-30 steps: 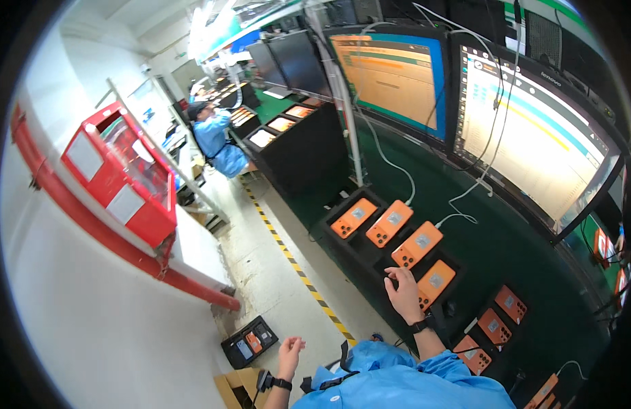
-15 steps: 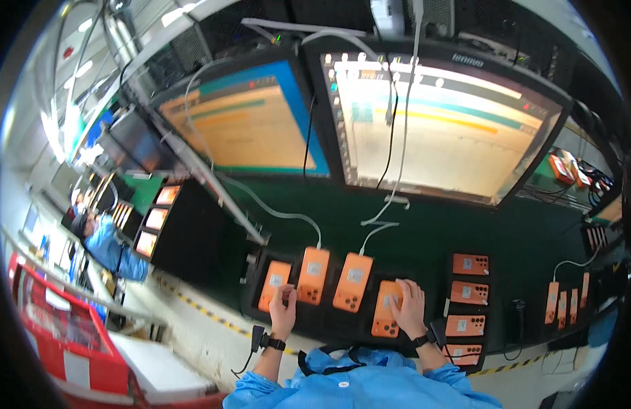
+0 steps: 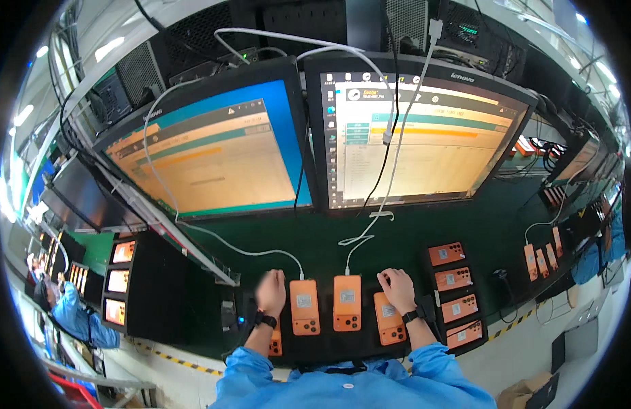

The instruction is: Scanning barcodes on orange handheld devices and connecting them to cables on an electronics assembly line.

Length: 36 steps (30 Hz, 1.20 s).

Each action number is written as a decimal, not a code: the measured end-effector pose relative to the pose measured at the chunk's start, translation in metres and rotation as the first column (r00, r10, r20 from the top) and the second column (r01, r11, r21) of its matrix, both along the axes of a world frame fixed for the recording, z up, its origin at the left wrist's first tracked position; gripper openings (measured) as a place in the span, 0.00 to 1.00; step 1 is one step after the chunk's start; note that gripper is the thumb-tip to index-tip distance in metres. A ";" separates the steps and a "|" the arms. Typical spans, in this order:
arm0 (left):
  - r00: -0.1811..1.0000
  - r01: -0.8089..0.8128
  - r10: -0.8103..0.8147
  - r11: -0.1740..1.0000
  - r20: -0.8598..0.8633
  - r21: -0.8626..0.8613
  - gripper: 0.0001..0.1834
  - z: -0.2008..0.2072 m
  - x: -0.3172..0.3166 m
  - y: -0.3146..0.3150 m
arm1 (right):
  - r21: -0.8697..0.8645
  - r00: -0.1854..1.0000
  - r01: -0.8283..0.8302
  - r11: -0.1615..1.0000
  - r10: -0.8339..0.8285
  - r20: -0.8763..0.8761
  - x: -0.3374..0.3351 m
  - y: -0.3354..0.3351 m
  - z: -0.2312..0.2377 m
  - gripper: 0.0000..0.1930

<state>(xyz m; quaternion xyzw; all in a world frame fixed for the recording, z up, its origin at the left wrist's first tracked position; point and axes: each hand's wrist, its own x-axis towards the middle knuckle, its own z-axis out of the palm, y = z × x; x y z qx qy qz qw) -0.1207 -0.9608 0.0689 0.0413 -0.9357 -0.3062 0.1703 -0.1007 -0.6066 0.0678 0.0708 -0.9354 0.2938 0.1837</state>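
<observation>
Both hands are down at a row of four orange phones lying camera bumps toward the person, on a dark tray (image 3: 360,346) at the near edge of the green tabletop (image 3: 424,225). The left hand (image 3: 270,293) is a bit blurred, and it covers most of the leftmost phone (image 3: 275,343), whose lower end pokes out beside the wrist; I can't tell whether those fingers grip it or merely lie over it. The right hand (image 3: 398,291) sits at the upper end of the rightmost phone (image 3: 390,320), fingers bent and fairly close together, though from here I can't make out whether they hold it. That phone leans a little, its top tipped leftward. Between the hands lie the second phone (image 3: 304,308) and the third phone (image 3: 347,303), each with a white cable running into its top end. Just right of the right hand, a black rack (image 3: 439,300) carries four more phones, set sideways one above another. Behind everything stand the left monitor (image 3: 199,157) and the right monitor (image 3: 424,153), both lit. Far off to the left, a co-worker (image 3: 83,319) in blue is near a black stand (image 3: 162,290) of phones.
</observation>
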 end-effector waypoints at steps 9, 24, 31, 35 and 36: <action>0.999 -0.039 0.037 0.998 -0.023 -0.058 0.15 -0.003 0.004 0.003 | 0.015 0.997 0.071 0.997 -0.071 0.028 -0.002 -0.005 0.003 0.13; 0.996 -0.032 0.027 0.998 -0.090 -0.049 0.12 -0.005 0.004 0.001 | 0.059 0.995 0.089 0.994 -0.092 0.048 -0.006 -0.009 0.003 0.11; 0.997 -0.025 0.020 0.998 -0.074 -0.060 0.12 -0.003 0.004 0.002 | 0.056 0.996 0.086 0.995 -0.086 0.012 -0.006 -0.010 0.004 0.11; 0.996 -0.009 0.004 0.999 -0.094 -0.050 0.12 -0.005 0.003 0.001 | 0.068 0.994 0.100 0.993 -0.103 0.037 -0.006 -0.010 0.004 0.11; 0.997 -0.026 0.022 0.999 -0.077 -0.048 0.12 -0.006 0.003 0.001 | 0.065 0.995 0.087 0.994 -0.090 0.043 -0.006 -0.010 0.004 0.11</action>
